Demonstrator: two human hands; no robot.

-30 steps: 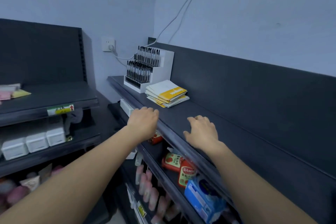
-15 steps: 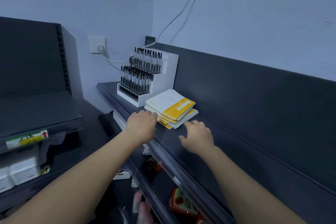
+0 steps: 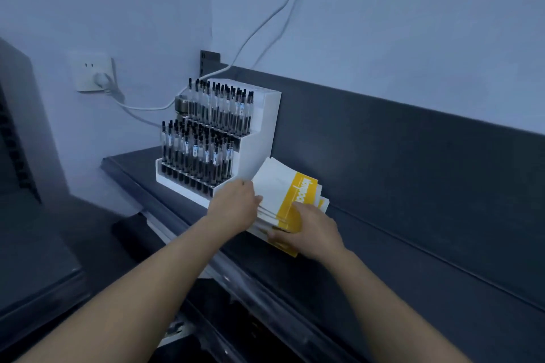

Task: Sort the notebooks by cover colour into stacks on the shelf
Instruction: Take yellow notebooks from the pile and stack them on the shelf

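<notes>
Notebooks (image 3: 280,188) now gripped (both hands (image 3: 236,206) (image 3: 312,234)).

Pen rack (image 3: 260,132) (white, stepped); wall socket (image 3: 88,71).

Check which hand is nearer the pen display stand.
Left. The left hand holds the notebook stack right beside the pen display stand; the right hand holds the stack's near edge, farther off.

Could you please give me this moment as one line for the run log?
stage: pickup | left hand: at notebook stack left edge | right hand: grips near corner | sorting: not started
</notes>
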